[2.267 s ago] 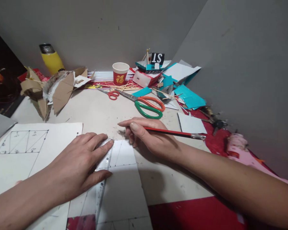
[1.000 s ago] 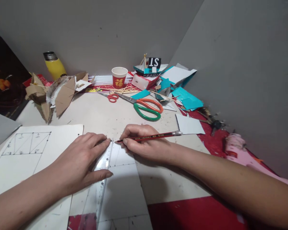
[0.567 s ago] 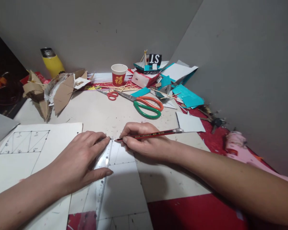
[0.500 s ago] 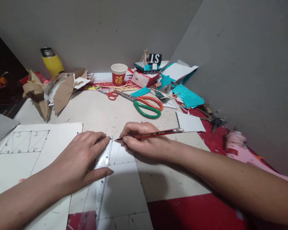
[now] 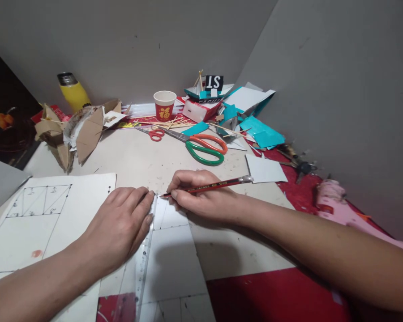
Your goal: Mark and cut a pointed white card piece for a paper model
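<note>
Marked sheet (image 5: 87,192) lying partly beneath left forearm (image 5: 50,279). Left hand (image 5: 119,228) pressing clear ruler (image 5: 143,264), fingers flat, together. Ruler lying along white card (image 5: 174,255). Right hand (image 5: 201,199) holding pencil (image 5: 230,182), fingers clamping it, tip pointing beside ruler's far end.

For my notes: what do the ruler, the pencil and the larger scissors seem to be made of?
Ruler: likely clear, glossy plastic; red shows through it near the picture's bottom edge.
Pencil: probably wood under glossy red-and-black paint, though the coating hides it; its silvery end looks metallic.
Larger scissors: blades look like dull grey metal; shiny orange and green handles suggest plastic.
</note>
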`<state>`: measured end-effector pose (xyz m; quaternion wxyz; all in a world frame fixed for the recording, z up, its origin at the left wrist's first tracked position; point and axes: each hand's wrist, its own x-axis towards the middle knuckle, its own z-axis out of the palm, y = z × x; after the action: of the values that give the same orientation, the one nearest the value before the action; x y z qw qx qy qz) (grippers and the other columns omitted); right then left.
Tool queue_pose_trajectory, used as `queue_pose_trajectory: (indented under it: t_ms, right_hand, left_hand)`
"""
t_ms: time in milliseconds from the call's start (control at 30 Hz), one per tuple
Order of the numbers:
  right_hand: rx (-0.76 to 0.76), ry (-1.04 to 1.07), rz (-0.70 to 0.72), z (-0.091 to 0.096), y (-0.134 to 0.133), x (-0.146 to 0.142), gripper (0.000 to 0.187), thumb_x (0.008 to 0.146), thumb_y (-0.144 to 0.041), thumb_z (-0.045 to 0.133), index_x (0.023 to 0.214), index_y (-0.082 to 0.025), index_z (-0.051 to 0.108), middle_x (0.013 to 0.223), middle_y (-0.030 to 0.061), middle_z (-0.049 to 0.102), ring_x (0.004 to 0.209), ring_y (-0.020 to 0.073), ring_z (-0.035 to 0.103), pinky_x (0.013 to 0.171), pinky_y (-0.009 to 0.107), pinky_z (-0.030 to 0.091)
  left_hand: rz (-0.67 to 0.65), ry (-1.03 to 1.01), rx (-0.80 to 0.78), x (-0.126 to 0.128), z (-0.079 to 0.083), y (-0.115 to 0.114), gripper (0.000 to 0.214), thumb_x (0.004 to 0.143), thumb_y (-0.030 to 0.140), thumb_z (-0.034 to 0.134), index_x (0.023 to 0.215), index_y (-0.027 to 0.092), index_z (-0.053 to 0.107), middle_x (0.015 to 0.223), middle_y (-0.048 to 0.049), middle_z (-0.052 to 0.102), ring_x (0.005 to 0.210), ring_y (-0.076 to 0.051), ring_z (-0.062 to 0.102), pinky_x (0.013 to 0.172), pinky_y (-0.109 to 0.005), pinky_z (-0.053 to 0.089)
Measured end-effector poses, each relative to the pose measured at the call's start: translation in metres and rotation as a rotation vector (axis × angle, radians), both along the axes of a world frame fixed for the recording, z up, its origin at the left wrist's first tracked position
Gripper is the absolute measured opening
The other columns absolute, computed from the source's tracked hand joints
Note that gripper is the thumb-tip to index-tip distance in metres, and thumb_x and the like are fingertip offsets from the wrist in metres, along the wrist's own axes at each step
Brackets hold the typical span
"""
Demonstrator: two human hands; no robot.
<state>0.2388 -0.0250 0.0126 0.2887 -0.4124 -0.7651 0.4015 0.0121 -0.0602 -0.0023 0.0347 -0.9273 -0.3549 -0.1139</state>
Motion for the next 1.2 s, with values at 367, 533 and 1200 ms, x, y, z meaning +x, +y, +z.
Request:
queue_pose_trajectory:
  t_ms: [367, 533, 1200]
  right_hand:
    - [0.053, -0.018, 0.028, -0.0028, 0.0014, -0.0004, 0.013, 0.077, -0.010, 0.051, 0.073, -0.017, 0.062, 0.068, -0.0008, 0.065, 0.061, 0.0114, 0.055, 0.059, 0.023, 0.043]
    - [0.104, -0.026, 0.033, -0.0057, -0.0004, -0.0019, 0.013, 0.078, -0.010, 0.051, 0.074, -0.017, 0.063, 0.069, -0.0007, 0.065, 0.062, 0.0107, 0.055, 0.060, 0.022, 0.042]
    - [0.141, -0.108, 0.005, -0.0035, -0.0043, -0.0070, 0.013, 0.081, -0.018, 0.049, 0.074, -0.017, 0.060, 0.063, -0.0020, 0.058, 0.056, 0.0103, 0.049, 0.056, 0.023, 0.037]
  left_hand:
    - [0.001, 0.007, -0.026, 0.0039, 0.0038, 0.0014, 0.036, 0.094, 0.017, 0.044, 0.124, 0.004, 0.058, 0.115, -0.0192, 0.063, 0.098, -0.033, 0.055, 0.083, -0.049, 0.048]
    - [0.013, 0.017, -0.065, 0.0039, 0.0044, 0.0020, 0.035, 0.094, 0.018, 0.044, 0.124, 0.007, 0.059, 0.115, -0.0178, 0.063, 0.099, -0.032, 0.054, 0.084, -0.049, 0.047]
    - [0.003, 0.031, -0.046, 0.0058, 0.0076, 0.0027, 0.030, 0.094, 0.019, 0.041, 0.114, 0.009, 0.062, 0.107, -0.0158, 0.065, 0.094, -0.031, 0.055, 0.081, -0.047, 0.046]
